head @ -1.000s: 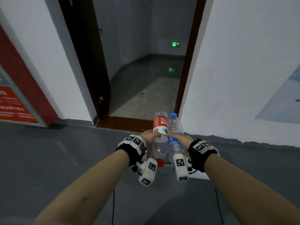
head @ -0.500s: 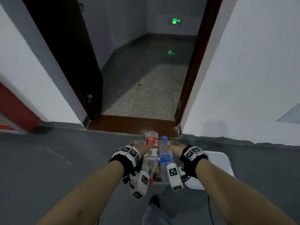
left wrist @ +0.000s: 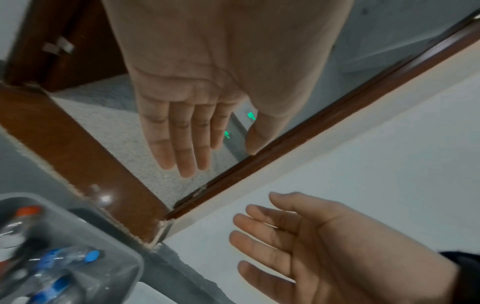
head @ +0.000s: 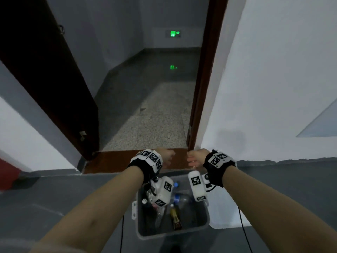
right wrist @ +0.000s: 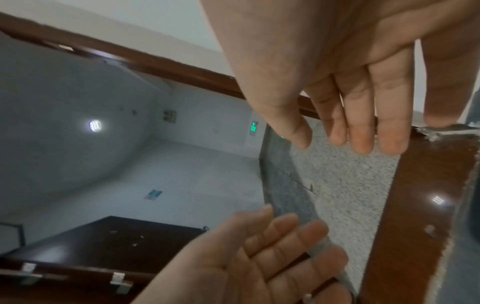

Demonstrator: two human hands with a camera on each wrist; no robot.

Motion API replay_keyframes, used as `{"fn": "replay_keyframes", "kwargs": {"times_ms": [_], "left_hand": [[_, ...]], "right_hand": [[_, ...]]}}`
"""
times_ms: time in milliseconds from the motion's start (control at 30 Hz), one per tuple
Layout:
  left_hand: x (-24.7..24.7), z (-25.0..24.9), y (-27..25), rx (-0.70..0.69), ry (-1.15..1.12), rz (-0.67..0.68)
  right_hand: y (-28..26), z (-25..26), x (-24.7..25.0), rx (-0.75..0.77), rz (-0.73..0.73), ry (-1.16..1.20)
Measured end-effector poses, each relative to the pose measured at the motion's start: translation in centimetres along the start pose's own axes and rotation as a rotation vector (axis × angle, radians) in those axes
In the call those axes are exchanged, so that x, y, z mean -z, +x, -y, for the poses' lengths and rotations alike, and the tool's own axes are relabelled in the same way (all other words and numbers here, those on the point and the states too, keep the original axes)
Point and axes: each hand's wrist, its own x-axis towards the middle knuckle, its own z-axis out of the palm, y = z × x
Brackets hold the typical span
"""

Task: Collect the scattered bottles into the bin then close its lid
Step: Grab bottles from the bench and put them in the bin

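A grey bin (head: 205, 219) stands open on the floor in front of the doorway, with several plastic bottles lying inside. One of these is a blue-capped bottle (head: 179, 197); the left wrist view shows it again (left wrist: 89, 255) beside a red-capped bottle (left wrist: 27, 211). The white lid (head: 228, 220) lies flat at the bin's right side. My left hand (head: 166, 158) and right hand (head: 193, 159) hover above the bin's far edge, palms facing each other, fingers straight and empty. The wrist views show the same: left hand (left wrist: 207, 144) and right hand (right wrist: 333, 133) hold nothing.
A wooden threshold (head: 116, 161) and an open dark door (head: 45, 88) lie just beyond the bin. White walls flank the doorway, the right wall (head: 273, 88) close to the bin. Black cables (head: 244, 230) trail on the grey floor.
Both hands held bottles over the bin, lowered them and let go. The bottles now lie inside the bin, and both hands are empty above it.
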Motion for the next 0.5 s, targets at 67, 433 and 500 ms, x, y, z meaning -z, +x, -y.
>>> {"fn": "replay_keyframes", "kwargs": {"times_ms": [67,433,500], "left_hand": [[-1.0,-2.8,-0.4,-0.041,0.008,0.064],[-9.7,-8.9,-3.0,-0.285,0.353,0.451],[-11.9,-9.1,-5.2,-0.380,0.420,0.508]], "right_hand": [[-0.7,0.9,1.5,0.001,-0.011,0.057],[-9.7,-2.3,9.2,0.033,-0.408,0.301],[-12.9,-4.7,10.0,0.024,-0.516,0.366]]}}
